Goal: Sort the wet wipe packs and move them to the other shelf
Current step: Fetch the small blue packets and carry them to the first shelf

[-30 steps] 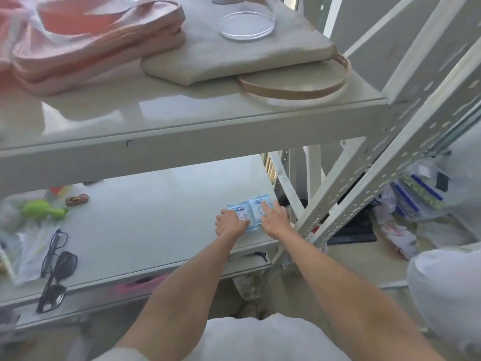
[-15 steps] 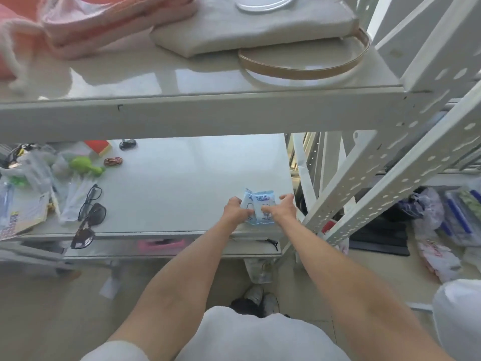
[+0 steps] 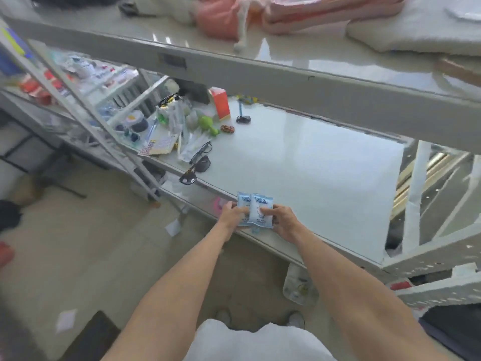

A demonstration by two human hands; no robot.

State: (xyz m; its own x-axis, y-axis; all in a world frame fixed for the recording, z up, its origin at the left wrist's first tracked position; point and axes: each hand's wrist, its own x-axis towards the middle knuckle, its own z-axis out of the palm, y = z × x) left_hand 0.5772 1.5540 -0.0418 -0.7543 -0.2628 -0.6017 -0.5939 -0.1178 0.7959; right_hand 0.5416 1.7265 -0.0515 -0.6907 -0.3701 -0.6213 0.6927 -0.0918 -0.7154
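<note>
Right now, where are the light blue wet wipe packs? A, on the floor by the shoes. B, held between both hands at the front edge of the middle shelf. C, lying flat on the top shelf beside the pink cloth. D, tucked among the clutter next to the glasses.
B: the wet wipe packs sit overlapped between the left hand and right hand, at the middle shelf's front edge.

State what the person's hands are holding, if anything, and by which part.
Both hands hold overlapping light-blue wet wipe packs: the left hand grips the left edge, the right hand the right edge, above the shelf's front edge.
</note>
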